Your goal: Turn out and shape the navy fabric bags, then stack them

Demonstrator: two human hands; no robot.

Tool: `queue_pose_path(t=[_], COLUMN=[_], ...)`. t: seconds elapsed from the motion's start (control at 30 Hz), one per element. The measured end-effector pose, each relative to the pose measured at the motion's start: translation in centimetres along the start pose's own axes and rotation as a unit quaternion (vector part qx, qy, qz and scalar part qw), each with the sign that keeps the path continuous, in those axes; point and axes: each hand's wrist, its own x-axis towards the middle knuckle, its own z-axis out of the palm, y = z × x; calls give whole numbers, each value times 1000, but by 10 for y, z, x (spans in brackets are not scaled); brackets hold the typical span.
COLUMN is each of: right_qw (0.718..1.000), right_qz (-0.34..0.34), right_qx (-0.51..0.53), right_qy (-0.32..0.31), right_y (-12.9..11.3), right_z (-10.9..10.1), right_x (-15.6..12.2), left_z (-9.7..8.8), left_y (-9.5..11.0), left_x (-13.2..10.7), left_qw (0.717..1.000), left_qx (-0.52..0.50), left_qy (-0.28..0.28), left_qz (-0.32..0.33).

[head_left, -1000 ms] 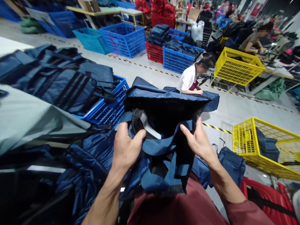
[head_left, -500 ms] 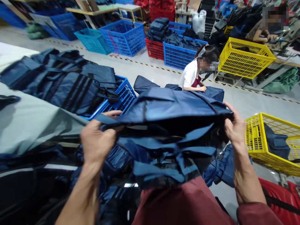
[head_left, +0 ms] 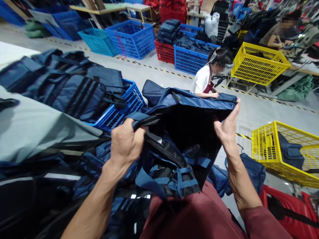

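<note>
I hold a navy blue fabric bag (head_left: 189, 126) up in front of me, its dark inside showing and its straps and buckles hanging over my lap. My left hand (head_left: 126, 144) is closed on the bag's left rim and a strap. My right hand (head_left: 228, 127) grips the right edge of the rim, fingers upright along the fabric. More navy bags (head_left: 104, 166) lie piled below my left arm.
A blue crate (head_left: 119, 109) heaped with navy bags stands at left beside a grey table (head_left: 32, 129). A yellow crate (head_left: 269, 146) with one bag stands at right, a red crate (head_left: 291, 212) below it. A seated person in a white shirt (head_left: 201, 83) works ahead; more crates stand behind.
The bag was stretched wide and flat between my hands half a second ago. Both hands have moved inward and the bag now hangs with its mouth opened toward me.
</note>
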Motion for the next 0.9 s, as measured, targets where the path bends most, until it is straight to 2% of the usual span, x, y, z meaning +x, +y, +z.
queue_pose_path(t=[0.1,0.17,0.23,0.33,0.4,0.47,0.53,0.67,0.77,0.83,0.9], right_qw=[999,998,996,997,998,997,995,987,967,946,933], right_qz=[-9,-29,-41,-27,-15,-9,0,13,40,69,85], right_qx=[31,49,48,-6,-49,-75,-92,-122,-171,-190,-165], right_qy=[19,40,65,68,33,-9,-41,-100,-183,-253,-309], right_y=[-12,-13,-10,3,14,27,39,60,75,81,81], right_z=[17,17,13,15,28,50,75,126,166,196,227], right_x=[8,14,22,46,69,91,108,120,101,72,37], left_z=[8,12,17,25,33,44,57,92,129,156,181], left_y=[15,17,9,-17,-37,-53,-64,-89,-125,-154,-178], left_x=[-20,-32,-35,-14,12,42,70,106,112,105,92], left_qw=[997,990,981,962,956,962,974,989,987,980,969], left_qx=[-52,-103,-150,-194,-198,-184,-154,-57,-2,1,-31], left_qy=[-56,-79,-70,-24,-2,12,33,87,77,51,7], left_qz=[-6,-47,-106,-190,-215,-202,-162,-104,-140,-194,-247])
